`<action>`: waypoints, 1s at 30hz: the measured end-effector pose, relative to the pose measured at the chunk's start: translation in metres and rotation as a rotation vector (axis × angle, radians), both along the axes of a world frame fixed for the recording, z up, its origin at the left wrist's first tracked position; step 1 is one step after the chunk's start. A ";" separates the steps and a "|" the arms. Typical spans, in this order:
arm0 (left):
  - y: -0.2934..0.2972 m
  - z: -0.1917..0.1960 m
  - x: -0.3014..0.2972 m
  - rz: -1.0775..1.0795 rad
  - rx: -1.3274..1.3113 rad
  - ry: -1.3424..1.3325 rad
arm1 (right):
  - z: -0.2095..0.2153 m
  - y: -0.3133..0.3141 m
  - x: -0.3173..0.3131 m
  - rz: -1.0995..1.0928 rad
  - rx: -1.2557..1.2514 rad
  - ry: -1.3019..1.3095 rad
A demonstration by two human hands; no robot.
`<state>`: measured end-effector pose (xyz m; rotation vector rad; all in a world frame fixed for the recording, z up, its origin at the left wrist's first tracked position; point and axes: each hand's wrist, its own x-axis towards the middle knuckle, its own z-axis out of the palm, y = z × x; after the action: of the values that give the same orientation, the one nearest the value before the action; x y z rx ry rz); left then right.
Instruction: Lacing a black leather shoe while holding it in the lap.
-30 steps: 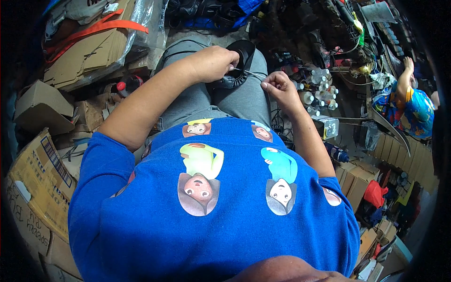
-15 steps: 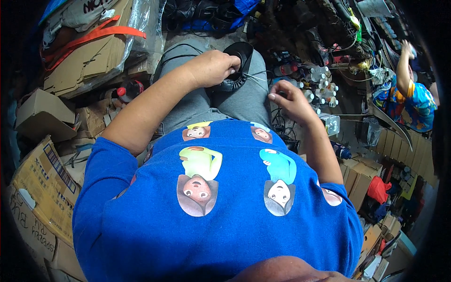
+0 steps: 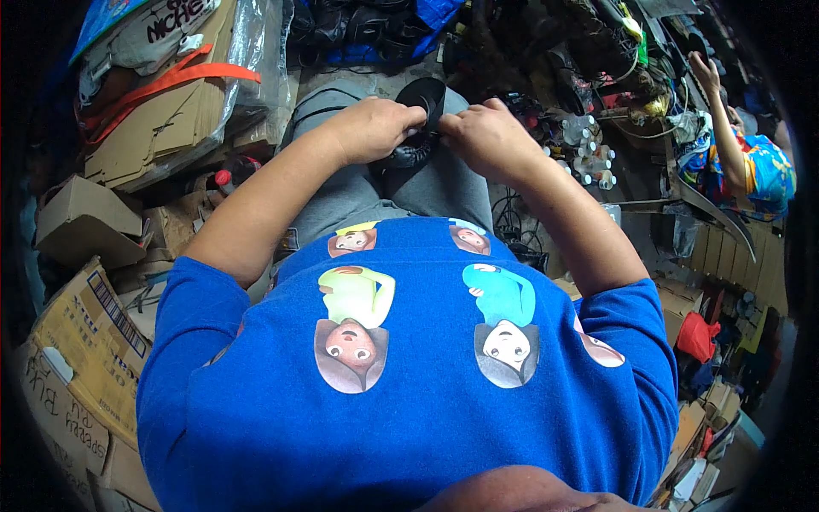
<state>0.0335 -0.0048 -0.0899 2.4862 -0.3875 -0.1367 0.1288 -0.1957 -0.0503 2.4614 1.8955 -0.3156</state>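
Observation:
A black shoe (image 3: 420, 94) lies between my thighs, on my grey trousers, with its rounded end pointing away from me. Gathered, shiny black material (image 3: 409, 155) shows at its near end. My left hand (image 3: 374, 128) is closed on the shoe's left side, thumb and fingers pinching its edge. From the right, my right hand (image 3: 488, 136) meets the shoe's edge with its fingers pressed together. Whatever is in that pinch is hidden by the fingers. Both hands cover much of the shoe's middle.
Flattened cardboard (image 3: 162, 128) with an orange strap and an open carton (image 3: 90, 222) stand at left. Several small bottles (image 3: 589, 154) are grouped on the right, near a curved metal blade (image 3: 725, 226). Another person (image 3: 751, 175) is at far right. Black items (image 3: 367, 30) are heaped ahead.
My right hand has moved left and forward from beside my thigh to the shoe. The thin pale strands seen by the shoe are now hidden. My left hand keeps its grip.

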 end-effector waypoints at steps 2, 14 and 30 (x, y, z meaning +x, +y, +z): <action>0.005 -0.001 0.001 -0.029 0.036 -0.012 | -0.005 0.001 0.002 -0.008 -0.001 0.000; 0.096 0.057 -0.066 0.415 -0.760 -0.027 | 0.001 -0.050 0.059 -0.842 0.608 1.112; 0.294 0.108 -0.222 1.208 0.809 -0.139 | -0.046 -0.341 0.157 -1.065 0.226 0.390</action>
<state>-0.1882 0.2889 0.0180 3.0126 1.3725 0.4564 0.2855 -0.5366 -0.0963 3.5382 0.4640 -0.6331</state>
